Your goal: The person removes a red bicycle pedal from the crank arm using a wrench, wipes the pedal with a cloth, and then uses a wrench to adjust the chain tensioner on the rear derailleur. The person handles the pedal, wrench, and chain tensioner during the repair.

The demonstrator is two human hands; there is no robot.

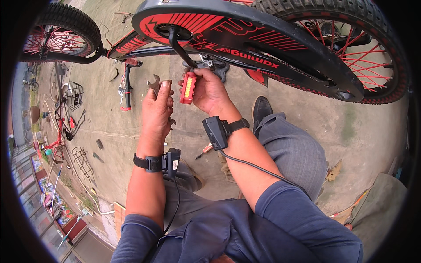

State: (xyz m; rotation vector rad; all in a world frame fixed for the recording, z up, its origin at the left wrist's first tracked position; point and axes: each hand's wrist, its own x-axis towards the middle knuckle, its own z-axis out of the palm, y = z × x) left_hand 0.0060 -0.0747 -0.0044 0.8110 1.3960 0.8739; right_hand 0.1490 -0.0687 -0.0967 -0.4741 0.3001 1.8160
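In my left hand (156, 109) is a metal wrench (153, 82), its open jaw sticking up past my thumb and its other end showing below the fist. Close by on the right, my right hand (211, 91) grips a red bicycle pedal (187, 90) with a yellow reflector. The pedal is at the lower end of the black crank arm (180, 47); whether its thread sits in the crank is hidden by my fingers. Behind the crank is the bicycle's black and red chain guard (245, 41). The wrench and the pedal are apart.
A spoked rear wheel (351, 52) is at upper right and the front wheel (57, 37) at upper left. Red-gripped handlebars (126, 90) hang near the floor. A screwdriver (204, 150) lies between my legs. Another bike (59, 131) and a wire basket (75, 95) are at left.
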